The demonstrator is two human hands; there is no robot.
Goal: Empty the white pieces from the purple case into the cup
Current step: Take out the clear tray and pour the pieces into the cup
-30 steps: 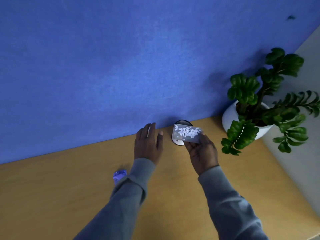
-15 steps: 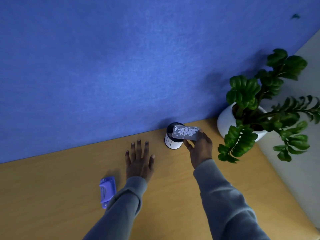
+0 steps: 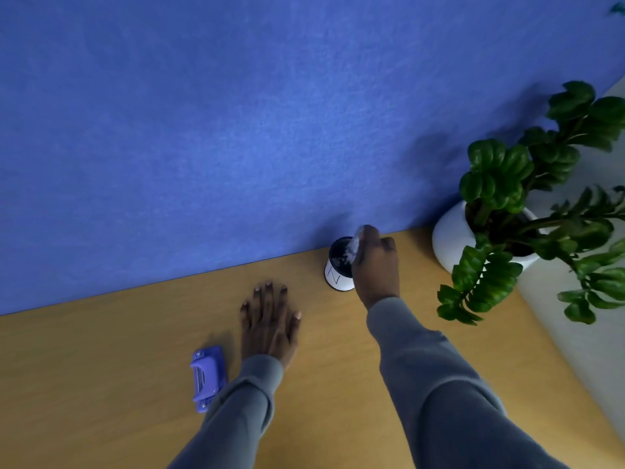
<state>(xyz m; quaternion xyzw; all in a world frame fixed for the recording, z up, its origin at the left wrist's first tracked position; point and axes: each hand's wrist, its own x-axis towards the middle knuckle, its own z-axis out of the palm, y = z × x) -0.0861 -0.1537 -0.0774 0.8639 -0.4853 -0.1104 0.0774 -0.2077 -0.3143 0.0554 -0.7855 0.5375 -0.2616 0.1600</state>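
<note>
Purple part [image 3: 207, 377] lies idle on the tabletop [image 3: 101, 384]; left hand [image 3: 269, 324] is flat and open beside it. At the cup [image 3: 339, 265], the right hand [image 3: 375, 265] has tipped its gripped tray [image 3: 355, 247] from level to steep — white pieces now pouring in, I'd say.

Wooden table [image 3: 101, 384]: cup [image 3: 339, 272], plant pot [image 3: 449, 235], purple piece [image 3: 207, 376], flat left hand [image 3: 269, 323].

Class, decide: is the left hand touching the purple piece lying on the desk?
Apart. The head view shows bare desk between the left hand and the purple piece.
</note>
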